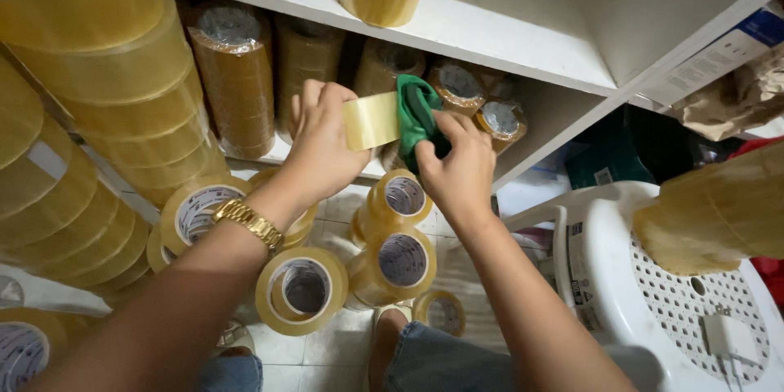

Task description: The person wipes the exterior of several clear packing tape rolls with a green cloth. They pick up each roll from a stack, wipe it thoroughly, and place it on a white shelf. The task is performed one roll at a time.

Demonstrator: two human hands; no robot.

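White shelf (523, 37) runs across the top, from 10 to 2 o'clock. Wrapped stacks of tape rolls (237, 73) stand under it at 11 to 12 o'clock. A tall stack of yellowish tape (98, 57) fills the 9 to 10 o'clock side. White plastic stool (653, 278) at 4 o'clock, a small white charger (731, 339) lying on its perforated seat. Loose tape rolls (392, 257) sit on the tiled floor at 6 o'clock, between the forearms.

Left hand (322, 143), just left of centre, fingers curled closed around a single roll of tape (371, 120), held in front of the shelf edge. Gold wristwatch (249, 220) on that wrist. Right hand (457, 167), just right of centre, fingers pinched on a green cloth (416, 110) pressed against the roll's right side.
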